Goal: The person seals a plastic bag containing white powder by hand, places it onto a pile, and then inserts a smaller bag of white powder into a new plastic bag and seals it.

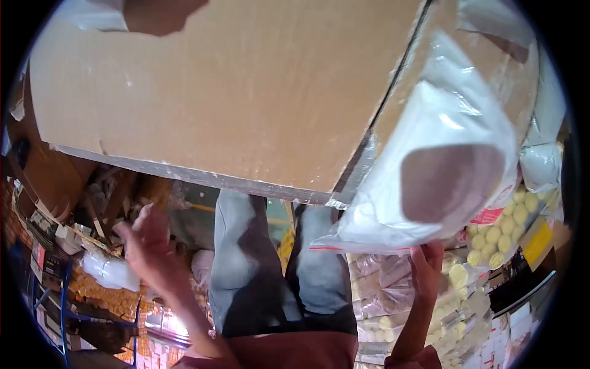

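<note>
A large white plastic bag (369, 209) with a red strip along its near edge lies over the right front corner of the tabletop. Its face carries a dark, rounded brownish patch (452, 181). My right hand (426, 261) pinches the bag's near edge by the red strip, thumb and fingers closed on it. Off the table's front edge, on the left, my left hand (147, 240) hangs in the air with thumb and fingers apart, holding nothing. It does not touch the bag.
The brown wooden tabletop (215, 92) has a worn front edge and a dark seam at right. Clear packs of pale round items (491, 237) lie at lower right. Another white plastic bag (541, 166) is at far right. A blue metal frame (63, 313) and clutter stand at left.
</note>
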The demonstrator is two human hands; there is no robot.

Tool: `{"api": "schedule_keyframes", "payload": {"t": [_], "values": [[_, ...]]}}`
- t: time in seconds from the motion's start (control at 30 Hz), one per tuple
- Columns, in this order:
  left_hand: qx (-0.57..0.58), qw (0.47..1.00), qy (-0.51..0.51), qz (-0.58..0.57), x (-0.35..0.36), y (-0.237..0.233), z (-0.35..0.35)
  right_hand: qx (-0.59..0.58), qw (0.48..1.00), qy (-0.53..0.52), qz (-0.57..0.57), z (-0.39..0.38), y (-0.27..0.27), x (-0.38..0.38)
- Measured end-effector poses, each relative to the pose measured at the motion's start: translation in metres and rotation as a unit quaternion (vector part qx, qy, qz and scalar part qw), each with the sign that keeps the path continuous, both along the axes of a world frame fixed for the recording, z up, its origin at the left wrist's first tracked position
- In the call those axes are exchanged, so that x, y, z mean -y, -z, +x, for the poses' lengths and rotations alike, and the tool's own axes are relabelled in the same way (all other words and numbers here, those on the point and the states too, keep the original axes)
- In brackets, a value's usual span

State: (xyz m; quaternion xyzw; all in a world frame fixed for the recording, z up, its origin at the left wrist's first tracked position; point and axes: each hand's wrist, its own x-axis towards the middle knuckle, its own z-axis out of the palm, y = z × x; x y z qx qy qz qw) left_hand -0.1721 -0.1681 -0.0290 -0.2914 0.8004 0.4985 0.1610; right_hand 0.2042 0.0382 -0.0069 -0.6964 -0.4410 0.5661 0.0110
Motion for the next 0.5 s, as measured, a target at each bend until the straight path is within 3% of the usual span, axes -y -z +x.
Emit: {"api": "schedule_keyframes", "payload": {"t": [0.03,0.1,0.17,0.2,0.23,0.3,0.33,0.37,0.4,0.43,0.47,0.5], "values": [[-0.055,0.988,0.135,-0.049,0.052,-0.007,-0.026,0.001,0.998,-0.031,-0.053,-0.02,-0.009,-0.02],[-0.153,0.899,0.349,-0.216,0.11,-0.034,-0.07,-0.036,0.996,-0.044,-0.066,-0.036,-0.016,-0.044],[-0.214,0.896,0.316,-0.225,0.093,-0.057,-0.087,-0.024,0.999,-0.026,-0.026,-0.041,-0.027,-0.052],[-0.198,0.922,0.27,-0.195,0.088,-0.065,-0.091,0.039,0.996,-0.065,-0.04,-0.067,-0.037,-0.066],[-0.184,0.944,0.22,-0.163,0.083,-0.074,-0.094,-0.007,0.998,-0.061,0.032,-0.081,-0.042,-0.068],[-0.194,0.917,0.267,-0.224,0.128,-0.072,-0.113,-0.067,0.988,-0.054,0.13,-0.102,-0.044,-0.076],[-0.068,0.915,0.261,-0.299,0.116,-0.08,-0.11,-0.084,0.983,-0.048,0.156,-0.112,-0.044,-0.082],[-0.011,0.922,0.29,-0.258,0.046,-0.099,-0.087,-0.077,0.989,-0.048,0.12,-0.116,-0.043,-0.089],[-0.101,0.892,0.406,-0.174,0.04,-0.074,-0.075,-0.065,0.991,-0.042,0.108,-0.12,-0.033,-0.09],[-0.187,0.883,0.429,-0.044,-0.042,-0.097,-0.034,-0.078,0.994,-0.07,0.036,-0.136,-0.043,-0.099],[0.031,0.877,0.478,-0.022,-0.061,-0.098,-0.023,0.037,0.986,-0.124,0.109,-0.131,-0.012,-0.091],[-0.048,0.825,0.561,0.048,-0.068,-0.059,-0.003,0.102,0.976,-0.178,0.079,-0.15,-0.033,-0.105]]}}
